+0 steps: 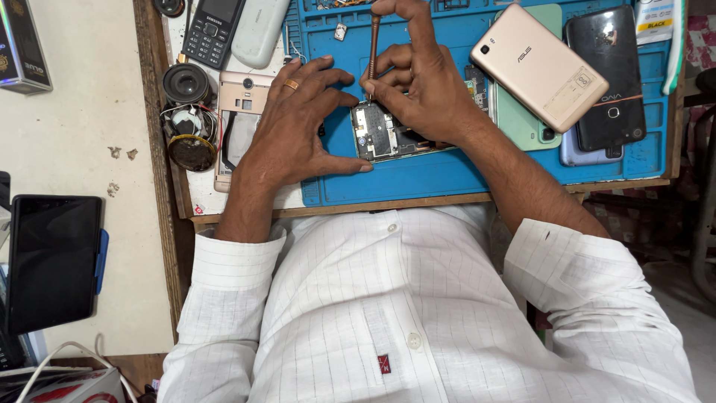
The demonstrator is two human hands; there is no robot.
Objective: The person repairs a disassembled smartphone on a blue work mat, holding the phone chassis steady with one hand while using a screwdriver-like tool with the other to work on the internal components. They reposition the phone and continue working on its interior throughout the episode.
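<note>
Opened smartphone (388,134) looks light and fragile; left hand (298,127) presses its edge flat, fingers spread, while right hand (418,82) pinches a thin screwdriver (373,45).

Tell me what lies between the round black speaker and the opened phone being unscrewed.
In the head view, a rose-gold phone back cover and the left hand lie between the speaker and the opened phone.

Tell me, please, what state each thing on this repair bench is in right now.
Opened phone: back off, circuit board exposed.
Screwdriver: upright, tip on the board.
Right hand: gripping the screwdriver.
Left hand: pressing on the phone's edge.
Pink back cover: detached, lying beside the mat.
Gold phone: face down on other phones.
</note>
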